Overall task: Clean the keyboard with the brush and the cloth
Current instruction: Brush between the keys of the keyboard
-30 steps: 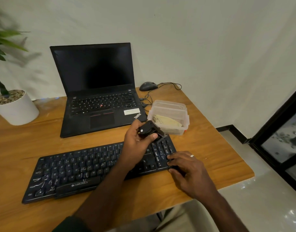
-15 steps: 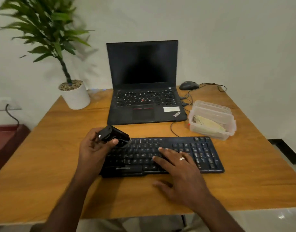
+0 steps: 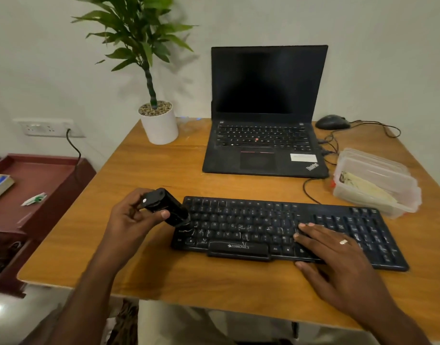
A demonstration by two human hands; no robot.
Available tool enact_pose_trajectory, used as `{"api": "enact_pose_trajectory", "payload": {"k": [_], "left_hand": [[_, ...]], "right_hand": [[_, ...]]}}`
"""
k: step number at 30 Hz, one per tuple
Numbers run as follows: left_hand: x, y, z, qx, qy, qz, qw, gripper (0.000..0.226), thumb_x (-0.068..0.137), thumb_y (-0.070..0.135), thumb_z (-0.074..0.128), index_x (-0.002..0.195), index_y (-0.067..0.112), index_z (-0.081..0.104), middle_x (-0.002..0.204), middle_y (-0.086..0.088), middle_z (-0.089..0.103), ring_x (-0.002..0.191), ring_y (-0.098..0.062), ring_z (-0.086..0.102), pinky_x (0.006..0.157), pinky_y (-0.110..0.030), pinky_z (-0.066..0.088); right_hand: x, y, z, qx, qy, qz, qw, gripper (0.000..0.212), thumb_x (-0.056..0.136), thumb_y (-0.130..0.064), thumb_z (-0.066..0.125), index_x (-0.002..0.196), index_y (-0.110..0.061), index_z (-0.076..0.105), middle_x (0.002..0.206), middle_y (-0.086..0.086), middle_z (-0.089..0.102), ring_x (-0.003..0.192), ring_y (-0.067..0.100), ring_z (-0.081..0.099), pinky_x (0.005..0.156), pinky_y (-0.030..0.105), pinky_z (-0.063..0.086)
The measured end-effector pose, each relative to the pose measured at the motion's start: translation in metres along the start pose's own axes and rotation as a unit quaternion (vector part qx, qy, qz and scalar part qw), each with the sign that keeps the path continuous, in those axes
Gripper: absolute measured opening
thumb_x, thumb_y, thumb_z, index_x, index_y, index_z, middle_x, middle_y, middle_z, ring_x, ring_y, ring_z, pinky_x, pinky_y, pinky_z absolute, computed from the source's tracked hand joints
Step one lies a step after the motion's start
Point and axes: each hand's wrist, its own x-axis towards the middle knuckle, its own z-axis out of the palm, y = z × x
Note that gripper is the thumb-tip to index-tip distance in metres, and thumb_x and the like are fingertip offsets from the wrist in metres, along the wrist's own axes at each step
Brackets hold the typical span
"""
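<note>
The keyboard (image 3: 288, 232) is laid flat on the table (image 3: 164, 175), in front of the laptop (image 3: 266, 135). The brush (image 3: 165, 207) is gripped by the curled fingers of the left hand (image 3: 134, 217), its lower end tilted onto the keyboard's left edge. The right hand (image 3: 331, 252) is rested palm-down on the keys, fingers straight and slightly spread.

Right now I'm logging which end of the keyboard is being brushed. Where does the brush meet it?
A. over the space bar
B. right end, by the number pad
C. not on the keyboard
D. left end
D: the left hand holds the brush on the keyboard's left-end keys.
</note>
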Motion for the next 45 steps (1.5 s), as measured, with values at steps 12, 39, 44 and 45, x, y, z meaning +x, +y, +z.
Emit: {"api": "enact_pose_trajectory", "payload": {"k": [12, 39, 44, 45], "left_hand": [[0.02, -0.006, 0.035, -0.141, -0.045, -0.028, 0.989, 0.025, 0.079, 0.02, 0.081, 0.095, 0.019, 0.062, 0.107, -0.017, 0.065, 0.105, -0.034, 0.066, 0.085, -0.047, 0.058], [0.025, 0.003, 0.041, -0.056, -0.117, -0.029, 0.991, 0.019, 0.086, -0.008, 0.063, 0.095, 0.001, 0.048, 0.091, 0.003, 0.067, 0.089, -0.018, 0.07, 0.071, -0.031, 0.059], [0.029, 0.004, 0.06, -0.16, -0.038, -0.013, 0.986, 0.018, 0.085, 0.002, 0.062, 0.095, 0.009, 0.05, 0.104, -0.01, 0.068, 0.103, -0.028, 0.07, 0.076, -0.035, 0.06], [0.029, 0.003, 0.055, -0.188, -0.009, -0.02, 0.982, 0.018, 0.084, 0.006, 0.063, 0.095, 0.014, 0.051, 0.105, -0.009, 0.069, 0.104, -0.028, 0.07, 0.077, -0.035, 0.061]], "right_hand": [[-0.002, 0.0, -0.001, -0.006, 0.017, 0.016, 1.0, 0.052, 0.089, -0.056, 0.054, 0.133, -0.028, 0.064, 0.145, -0.011, 0.054, 0.136, 0.011, 0.047, 0.109, 0.044, 0.039], [-0.002, 0.0, 0.0, -0.02, 0.003, 0.026, 0.999, 0.054, 0.089, -0.056, 0.052, 0.133, -0.026, 0.063, 0.145, -0.006, 0.055, 0.134, 0.016, 0.05, 0.106, 0.053, 0.044], [-0.002, 0.002, -0.001, -0.016, 0.009, 0.04, 0.999, 0.056, 0.089, -0.058, 0.053, 0.133, -0.025, 0.064, 0.146, -0.005, 0.054, 0.134, 0.017, 0.049, 0.109, 0.049, 0.041], [-0.002, 0.002, -0.001, -0.013, 0.009, 0.04, 0.999, 0.056, 0.089, -0.058, 0.053, 0.134, -0.026, 0.063, 0.146, -0.006, 0.054, 0.134, 0.017, 0.049, 0.109, 0.049, 0.041]]}}
